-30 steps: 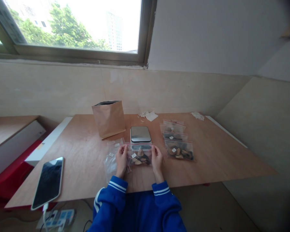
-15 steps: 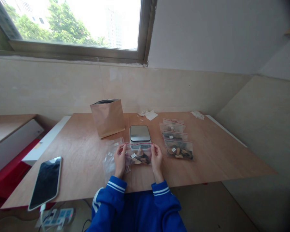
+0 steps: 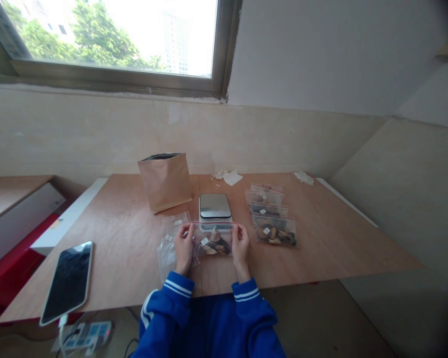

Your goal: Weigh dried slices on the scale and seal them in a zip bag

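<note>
Both hands are stretched forward side by side over the near middle of the wooden table (image 3: 321, 238), with the palms turned toward each other. The left hand (image 3: 183, 247) pinches the left end and the right hand (image 3: 241, 245) pinches the right end of a small clear bag (image 3: 213, 238) with dark and pale pieces inside. The bag is held just in front of the scale (image 3: 215, 205), between a pile of empty bags (image 3: 168, 248) and a row of filled bags (image 3: 272, 219).

You wear a bright blue jacket with long sleeves. Each cuff (image 3: 176, 287) is ribbed and carries two thin white stripes. A curved white band runs down the left sleeve (image 3: 148, 311) near the elbow. Your left hand (image 3: 183, 247) and right hand (image 3: 241, 245) are bare.
</note>
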The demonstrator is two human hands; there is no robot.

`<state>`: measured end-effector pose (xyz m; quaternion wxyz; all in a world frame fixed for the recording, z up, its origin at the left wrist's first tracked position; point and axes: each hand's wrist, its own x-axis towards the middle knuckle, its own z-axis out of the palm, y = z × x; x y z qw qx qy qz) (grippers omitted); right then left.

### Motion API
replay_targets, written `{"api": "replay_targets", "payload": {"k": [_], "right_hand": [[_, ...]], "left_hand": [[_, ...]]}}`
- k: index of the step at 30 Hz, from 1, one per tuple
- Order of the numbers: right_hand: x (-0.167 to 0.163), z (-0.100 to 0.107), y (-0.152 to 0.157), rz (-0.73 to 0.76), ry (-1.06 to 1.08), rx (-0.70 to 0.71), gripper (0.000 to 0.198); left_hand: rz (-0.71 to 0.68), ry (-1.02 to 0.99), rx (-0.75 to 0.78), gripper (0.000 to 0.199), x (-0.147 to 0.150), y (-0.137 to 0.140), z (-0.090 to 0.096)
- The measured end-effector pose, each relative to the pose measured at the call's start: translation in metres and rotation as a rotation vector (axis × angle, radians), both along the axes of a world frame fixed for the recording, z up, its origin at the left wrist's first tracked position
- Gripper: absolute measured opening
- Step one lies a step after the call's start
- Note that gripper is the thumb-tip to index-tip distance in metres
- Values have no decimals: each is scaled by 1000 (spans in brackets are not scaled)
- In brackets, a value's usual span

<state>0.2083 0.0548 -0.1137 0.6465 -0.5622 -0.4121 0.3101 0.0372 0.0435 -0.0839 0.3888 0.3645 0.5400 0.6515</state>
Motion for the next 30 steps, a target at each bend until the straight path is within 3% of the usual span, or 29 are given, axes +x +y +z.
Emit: {"api": "replay_targets", "payload": {"k": [10, 18, 30], "right_hand": [[-1, 1, 0, -47, -35, 25, 44], [-2, 7, -5, 32, 142, 1, 41], [-2, 5, -2, 30, 55, -28, 41]], "left_hand": [[-40, 24, -10, 43, 1, -2, 5], [-192, -57, -9, 44, 6, -4, 7], [-164, -21, -25, 47, 4, 0, 1]]}}
